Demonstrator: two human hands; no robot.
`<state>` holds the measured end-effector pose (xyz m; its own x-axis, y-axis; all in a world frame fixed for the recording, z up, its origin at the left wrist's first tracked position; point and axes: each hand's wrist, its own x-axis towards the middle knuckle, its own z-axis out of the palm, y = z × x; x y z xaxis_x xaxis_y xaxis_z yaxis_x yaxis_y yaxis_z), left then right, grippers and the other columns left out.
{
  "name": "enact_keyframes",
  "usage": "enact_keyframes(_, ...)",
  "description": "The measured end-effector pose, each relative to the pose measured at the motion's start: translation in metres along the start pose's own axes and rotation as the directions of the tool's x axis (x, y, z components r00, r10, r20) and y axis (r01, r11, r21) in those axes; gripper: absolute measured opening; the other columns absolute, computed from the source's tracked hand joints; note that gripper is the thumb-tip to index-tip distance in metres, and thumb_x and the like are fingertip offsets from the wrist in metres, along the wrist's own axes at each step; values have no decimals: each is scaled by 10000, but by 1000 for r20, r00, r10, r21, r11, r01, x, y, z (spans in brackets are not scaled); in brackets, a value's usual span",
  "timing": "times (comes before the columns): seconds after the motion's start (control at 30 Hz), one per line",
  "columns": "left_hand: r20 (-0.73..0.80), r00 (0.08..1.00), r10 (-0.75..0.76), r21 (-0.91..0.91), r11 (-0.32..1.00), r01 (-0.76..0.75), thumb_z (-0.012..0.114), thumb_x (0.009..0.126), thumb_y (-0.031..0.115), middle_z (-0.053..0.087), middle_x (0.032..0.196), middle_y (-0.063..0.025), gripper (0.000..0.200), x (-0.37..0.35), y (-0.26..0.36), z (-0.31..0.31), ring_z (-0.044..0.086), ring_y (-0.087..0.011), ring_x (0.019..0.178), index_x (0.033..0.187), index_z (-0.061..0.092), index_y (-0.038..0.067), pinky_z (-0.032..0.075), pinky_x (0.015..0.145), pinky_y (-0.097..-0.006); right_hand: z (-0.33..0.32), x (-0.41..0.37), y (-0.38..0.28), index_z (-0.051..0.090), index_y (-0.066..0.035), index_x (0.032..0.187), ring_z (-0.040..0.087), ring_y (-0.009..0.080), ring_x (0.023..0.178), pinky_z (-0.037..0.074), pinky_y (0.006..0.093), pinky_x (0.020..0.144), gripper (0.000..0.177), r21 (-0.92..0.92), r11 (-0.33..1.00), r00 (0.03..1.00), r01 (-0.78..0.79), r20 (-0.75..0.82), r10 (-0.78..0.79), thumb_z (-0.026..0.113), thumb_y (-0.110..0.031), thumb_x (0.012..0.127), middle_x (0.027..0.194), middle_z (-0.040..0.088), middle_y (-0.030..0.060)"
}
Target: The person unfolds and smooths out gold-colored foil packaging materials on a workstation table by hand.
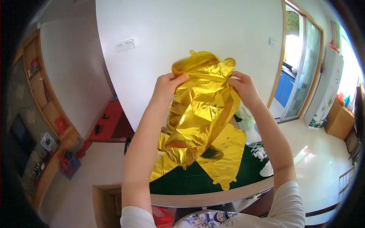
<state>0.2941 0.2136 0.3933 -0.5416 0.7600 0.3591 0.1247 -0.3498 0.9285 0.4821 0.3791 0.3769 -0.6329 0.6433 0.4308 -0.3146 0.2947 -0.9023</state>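
Observation:
A crumpled gold foil balloon (201,110), flat and wrinkled, hangs upright in front of me above the table. My left hand (169,84) pinches its upper left edge, thumb across the front. At its upper right edge, my right hand (242,87) pinches the foil between thumb and fingers. The top part of the balloon folds over above my hands, and small tabs stick out there. Below it, a second flat gold foil balloon (228,152) lies on the dark green tabletop (178,181). More gold foil (161,169) lies to its left, partly hidden by the held balloon.
White crumpled items (262,154) and a clear plastic bag (249,123) lie on the table's right side. An open cardboard box (106,197) stands on the floor at the left. Behind the table rises a white wall (159,30); a sliding glass door (304,68) stands at right.

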Motion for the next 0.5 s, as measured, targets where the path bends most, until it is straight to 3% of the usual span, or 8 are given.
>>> enact_keyframes(0.13, 2, 997, 72, 15, 997, -72, 655, 846, 106, 657, 807, -67, 118, 27, -11, -14, 592, -102, 710, 885, 646, -5, 463, 652, -234, -13, 21, 8, 641, 8, 1036, 594, 88, 676, 478, 235, 588, 213, -167, 983, 993, 72, -78, -86, 621, -83, 844, 819, 663, 54)
enact_keyframes(0.2, -128, 986, 108, 56, 993, -101, 651, 849, 119, 627, 782, -63, 126, 32, -11, -20, 574, -106, 690, 855, 614, -2, 456, 608, -239, -34, 44, 18, 653, -4, 1009, 592, 84, 673, 480, 244, 579, 205, -371, 920, 969, 125, -154, -194, 647, -98, 827, 809, 664, 51)
enact_keyframes(0.23, -195, 973, 125, 79, 991, -112, 649, 850, 126, 612, 770, -61, 136, 36, -12, -27, 565, -107, 680, 840, 599, 0, 453, 587, -242, -47, 52, 18, 663, -14, 986, 589, 79, 658, 481, 257, 565, 217, -351, 935, 970, 50, -205, -129, 675, -137, 808, 788, 661, 47)
enact_keyframes(0.27, -229, 967, 115, 116, 989, -90, 615, 877, 137, 606, 824, -75, 165, 43, -16, -40, 584, -127, 753, 896, 580, -24, 482, 645, -266, -69, 67, 27, 662, -13, 975, 592, 87, 635, 478, 253, 539, 227, -441, 897, 967, 30, -213, -137, 675, -172, 814, 774, 653, 43)
enact_keyframes(0.3, -281, 952, 122, 83, 991, -103, 617, 875, 154, 602, 831, -77, 193, 44, -17, -46, 580, -133, 752, 934, 573, -24, 481, 657, -277, -69, 64, 20, 655, -4, 922, 565, 98, 570, 442, 249, 478, 225, -322, 946, 952, -34, -298, -67, 671, -204, 820, 713, 635, 46)
enact_keyframes(0.33, -331, 935, 125, 49, 992, -116, 619, 873, 172, 599, 838, -80, 227, 45, -19, -51, 575, -140, 750, 972, 566, -25, 481, 669, -287, -63, 51, 2, 638, 2, 867, 535, 112, 528, 407, 255, 441, 230, -383, 918, 935, -103, -353, -42, 664, -223, 828, 667, 606, 52)
enact_keyframes(0.4, -385, 909, 160, 72, 987, -143, 584, 888, 191, 584, 909, -104, 305, 46, -23, -56, 577, -168, 781, 1079, 512, -35, 487, 687, -312, -71, 53, 2, 626, 4, 842, 515, 110, 510, 391, 269, 424, 232, -413, 905, 939, -106, -341, -46, 652, -226, 832, 634, 579, 53)
enact_keyframes(0.5, -423, 896, 134, 51, 991, -125, 566, 900, 213, 581, 949, -122, 326, 39, -25, -46, 577, -176, 835, 1099, 501, -37, 480, 709, -317, -70, 52, -2, 605, 17, 808, 495, 108, 490, 391, 284, 427, 236, -460, 877, 940, -140, -340, -28, 623, -217, 825, 587, 519, 44)
